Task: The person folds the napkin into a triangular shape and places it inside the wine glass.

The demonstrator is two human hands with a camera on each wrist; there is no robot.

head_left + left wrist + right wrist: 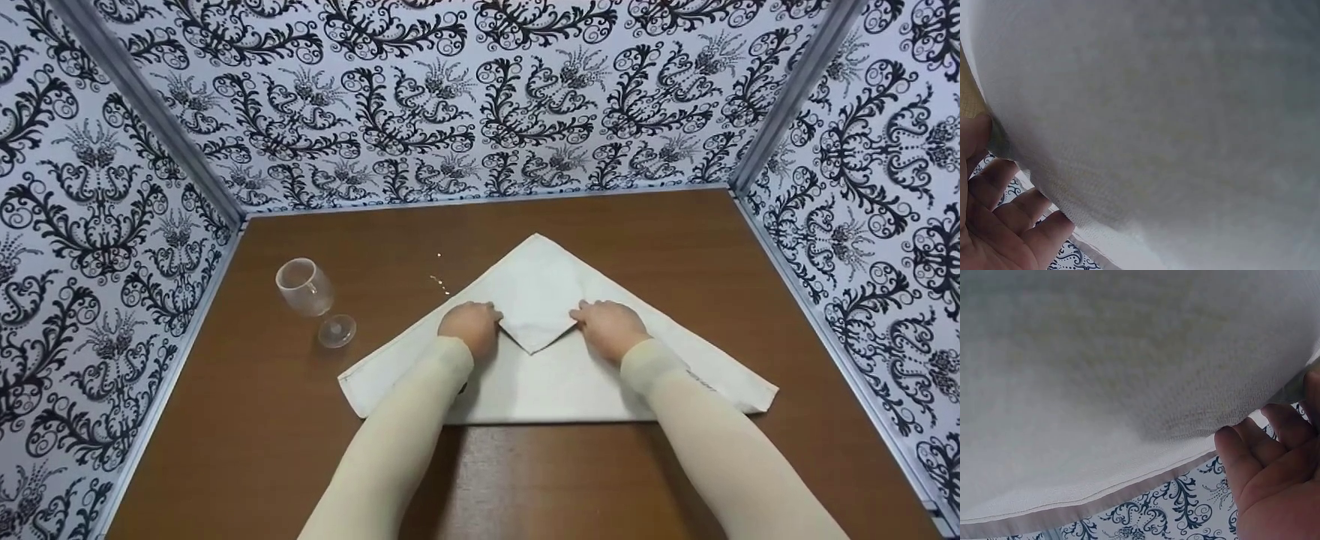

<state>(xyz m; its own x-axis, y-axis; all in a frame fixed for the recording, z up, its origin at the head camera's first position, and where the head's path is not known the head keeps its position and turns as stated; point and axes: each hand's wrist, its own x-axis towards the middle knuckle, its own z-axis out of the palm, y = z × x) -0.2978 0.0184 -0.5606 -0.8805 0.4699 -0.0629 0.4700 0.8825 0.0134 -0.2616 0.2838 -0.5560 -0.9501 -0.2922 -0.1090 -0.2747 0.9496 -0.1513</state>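
Observation:
A white cloth napkin (532, 390) lies on the table as a wide triangle, its long edge toward me. From its top corner a smaller flap (536, 300) points down over the middle. My left hand (472, 330) pinches the flap's left edge between thumb and fingers. On the opposite edge my right hand (611, 330) has a matching pinch. Close-up cloth (1157, 124) fills most of the left wrist view, gripped at its border by thumb and index finger. In the right wrist view the cloth (1089, 394) hangs above the loosely bent fingers (1241, 461).
A clear stemmed glass (309, 291) stands on the brown table (247, 420), left of the napkin. Small bright specks (440, 283) show on the tabletop near the napkin's upper left edge. Patterned black-and-white walls (420, 105) enclose the back and both sides.

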